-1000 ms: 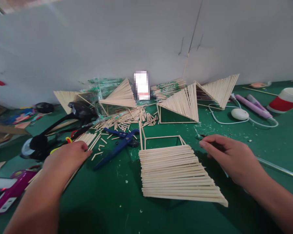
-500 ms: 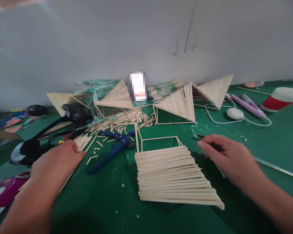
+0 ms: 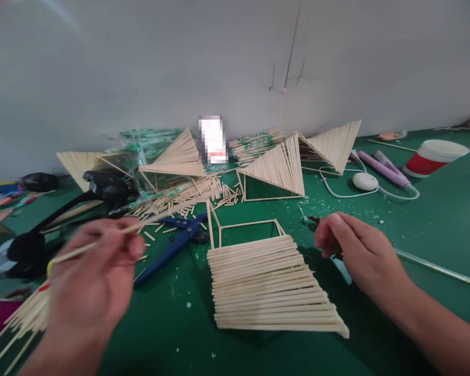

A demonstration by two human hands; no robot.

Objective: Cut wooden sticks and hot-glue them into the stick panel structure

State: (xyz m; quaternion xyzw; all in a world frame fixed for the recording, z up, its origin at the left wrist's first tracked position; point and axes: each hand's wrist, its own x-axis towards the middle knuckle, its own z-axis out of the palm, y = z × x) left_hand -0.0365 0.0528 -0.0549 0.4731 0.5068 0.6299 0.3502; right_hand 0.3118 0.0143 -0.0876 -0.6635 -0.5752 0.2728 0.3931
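Observation:
In my left hand (image 3: 97, 271) is a thin wooden stick (image 3: 141, 225), pinched between thumb and fingers and pointing up to the right; the hand is blurred. My right hand (image 3: 352, 245) is closed round a hot glue gun, mostly hidden by the fingers. Its dark nozzle (image 3: 312, 219) points left, with a fine strand of glue at the tip, and a clear glue stick (image 3: 438, 267) runs out behind the wrist. Between the hands, touched by neither, lies a stick frame (image 3: 248, 224), its near part covered by a slanting panel of sticks (image 3: 266, 287).
Blue cutters (image 3: 176, 248) lie left of the frame, near scattered stick offcuts (image 3: 215, 188). Finished slatted pieces (image 3: 278, 167) stand along the wall beside a lit phone (image 3: 213, 138). A paper cup (image 3: 434, 156) and a pink device (image 3: 384, 168) with a cable sit at right.
My left hand has lifted from the pile of sticks at left, bringing up one stick. My right hand stays near the frame with the glue gun. The view has shifted slightly.

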